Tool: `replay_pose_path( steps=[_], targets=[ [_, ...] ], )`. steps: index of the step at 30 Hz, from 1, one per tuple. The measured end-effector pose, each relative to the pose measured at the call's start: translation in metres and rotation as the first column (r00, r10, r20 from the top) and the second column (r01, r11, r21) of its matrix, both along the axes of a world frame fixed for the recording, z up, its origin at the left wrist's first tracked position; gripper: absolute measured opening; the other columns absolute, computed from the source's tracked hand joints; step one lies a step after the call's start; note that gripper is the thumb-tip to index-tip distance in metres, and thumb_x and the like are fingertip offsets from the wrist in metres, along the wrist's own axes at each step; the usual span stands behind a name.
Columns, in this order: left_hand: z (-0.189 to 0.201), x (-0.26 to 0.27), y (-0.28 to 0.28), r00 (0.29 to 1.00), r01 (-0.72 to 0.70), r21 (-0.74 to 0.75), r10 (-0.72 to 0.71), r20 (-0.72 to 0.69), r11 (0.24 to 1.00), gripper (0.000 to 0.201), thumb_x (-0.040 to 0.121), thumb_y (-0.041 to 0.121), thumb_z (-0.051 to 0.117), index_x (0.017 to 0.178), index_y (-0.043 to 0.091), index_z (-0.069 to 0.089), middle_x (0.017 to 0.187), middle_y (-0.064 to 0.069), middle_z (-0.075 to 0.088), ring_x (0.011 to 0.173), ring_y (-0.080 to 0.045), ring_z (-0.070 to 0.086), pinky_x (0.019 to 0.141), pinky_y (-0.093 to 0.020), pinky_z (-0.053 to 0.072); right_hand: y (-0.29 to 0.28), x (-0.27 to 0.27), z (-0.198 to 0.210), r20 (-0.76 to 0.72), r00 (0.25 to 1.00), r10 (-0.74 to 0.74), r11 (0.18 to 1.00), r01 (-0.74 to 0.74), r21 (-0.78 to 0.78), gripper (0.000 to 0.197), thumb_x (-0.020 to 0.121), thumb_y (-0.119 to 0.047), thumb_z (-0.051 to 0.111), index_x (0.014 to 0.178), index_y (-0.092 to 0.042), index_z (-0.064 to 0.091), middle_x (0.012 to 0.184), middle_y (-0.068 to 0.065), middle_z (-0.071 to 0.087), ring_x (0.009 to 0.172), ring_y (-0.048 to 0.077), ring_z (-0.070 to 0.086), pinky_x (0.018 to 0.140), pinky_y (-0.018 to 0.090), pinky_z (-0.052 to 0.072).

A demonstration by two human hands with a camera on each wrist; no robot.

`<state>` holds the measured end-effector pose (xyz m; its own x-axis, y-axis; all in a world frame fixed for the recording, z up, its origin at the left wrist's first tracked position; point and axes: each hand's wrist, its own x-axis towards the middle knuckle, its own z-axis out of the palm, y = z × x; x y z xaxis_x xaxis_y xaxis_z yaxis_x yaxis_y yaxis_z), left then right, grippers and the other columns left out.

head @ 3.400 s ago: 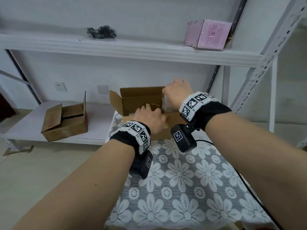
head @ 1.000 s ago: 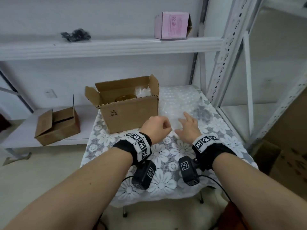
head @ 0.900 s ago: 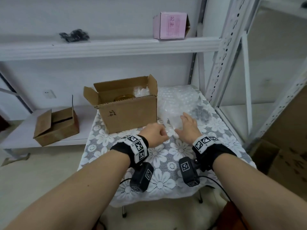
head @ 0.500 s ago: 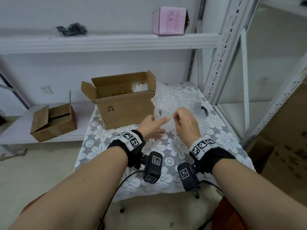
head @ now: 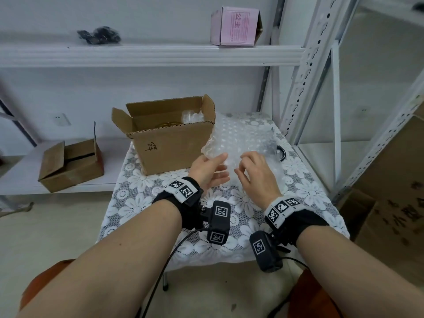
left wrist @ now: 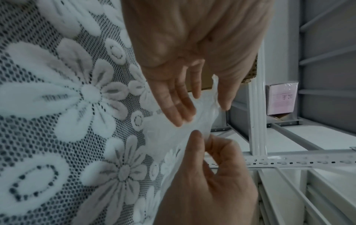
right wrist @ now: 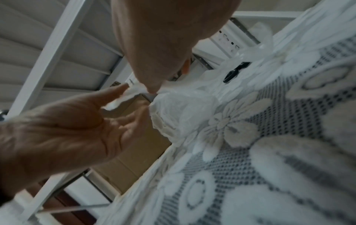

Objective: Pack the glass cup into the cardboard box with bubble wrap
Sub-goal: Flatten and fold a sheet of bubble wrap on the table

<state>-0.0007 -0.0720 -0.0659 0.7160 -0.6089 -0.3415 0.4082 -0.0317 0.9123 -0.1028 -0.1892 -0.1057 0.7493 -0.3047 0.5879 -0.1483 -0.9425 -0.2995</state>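
Nearest in, two bare forearms reach forward, each strapped with a black wristband carrying checkered tags and a boxy black camera slung below. Under them spreads the cloth [head: 146, 198], grey mesh lace with raised white daisies, soft and nubbly, draped over a small table.

Just past the wrists, the left hand [head: 207, 172] has its fingers long and nearly straight, thumb above and fingers below the near edge of the wrap [head: 238, 143]; the left wrist view shows the film caught between thumb and fingers. At 3 o'clock of it the right hand [head: 257, 177] curls its fingers [left wrist: 194, 143] and pinches the same edge. The wrap is a clear, pillowy sheet of round bubbles, crinkled, its near edge raised off the cloth, the rest running back toward 12 o'clock. A black ring-shaped thing [head: 281, 152] peeks from under its right side; what it is, I cannot tell.

At 10 o'clock of the hands stands the box [head: 174, 145], brown corrugated card, square-cornered, flaps up, a scrawl on its front. Inside, a round amber-tinted rim, the cup [head: 171, 123], sits low, with a wad of bubble film [head: 192, 117] at its 3 o'clock.

Farther left, a second carton [head: 71, 166] lies on a low white shelf. Up top, on the long white shelf, a pink carton [head: 236, 26] and a black crumpled bundle [head: 98, 35].
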Motion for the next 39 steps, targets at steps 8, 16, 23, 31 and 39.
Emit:
replay_pose_path(
  steps=[8,16,23,31,39],
  targets=[
    [-0.002,0.004,-0.002,0.986,-0.151,-0.012,0.151,0.063,0.988,0.027,0.091,0.013,0.059,0.115,0.000,0.058,0.100,-0.010,0.061,0.080,-0.017,0.059,0.069,-0.027,0.053,0.008,-0.006,-0.005,-0.169,0.984,-0.058,0.998,0.053,-0.036,0.056,0.082,-0.018,0.065,0.131,-0.005,0.042,0.141,0.012,0.039,0.130,0.025,0.038,0.108,0.036,0.036],
    [0.001,0.013,0.019,0.949,-0.194,-0.286,0.106,-0.296,0.939,0.025,0.093,0.008,0.050,0.118,0.003,0.052,0.122,-0.020,0.062,0.103,-0.038,0.066,0.091,-0.052,0.052,0.008,-0.016,-0.018,-0.365,0.906,-0.213,0.977,0.209,-0.050,0.072,0.079,0.011,0.047,0.145,-0.011,0.025,0.141,0.011,0.038,0.125,0.024,0.042,0.106,0.038,0.037],
    [0.003,-0.003,0.025,0.964,0.189,-0.145,-0.212,-0.161,0.971,0.055,0.078,0.018,0.074,0.126,0.001,0.054,0.126,-0.016,0.059,0.109,-0.029,0.062,0.087,-0.044,0.055,0.020,-0.005,-0.006,-0.114,0.993,-0.008,0.980,-0.014,-0.197,0.039,0.074,0.013,0.053,0.107,-0.006,0.063,0.084,0.005,0.060,0.064,0.015,0.052,0.047,0.021,0.039],
    [-0.009,0.013,0.036,0.981,0.008,-0.055,-0.018,-0.191,0.998,0.035,0.085,-0.021,0.043,0.119,-0.013,0.049,0.106,-0.023,0.065,0.084,-0.029,0.068,0.076,-0.038,0.057,0.041,-0.001,-0.006,-0.098,0.975,0.198,0.933,-0.219,-0.287,0.049,0.073,-0.019,0.069,0.118,-0.008,0.053,0.100,0.006,0.061,0.087,0.020,0.056,0.079,0.034,0.049],
    [-0.004,0.018,0.047,0.998,0.068,0.163,-0.070,0.005,0.984,0.028,0.081,-0.023,0.044,0.081,0.000,0.059,0.080,-0.010,0.061,0.069,-0.019,0.057,0.063,-0.030,0.050,0.036,0.006,-0.004,0.020,0.994,0.112,0.938,-0.099,-0.332,0.066,0.060,0.013,0.053,0.123,-0.006,0.046,0.123,0.014,0.054,0.117,0.029,0.046,0.101,0.043,0.039]
  ],
)
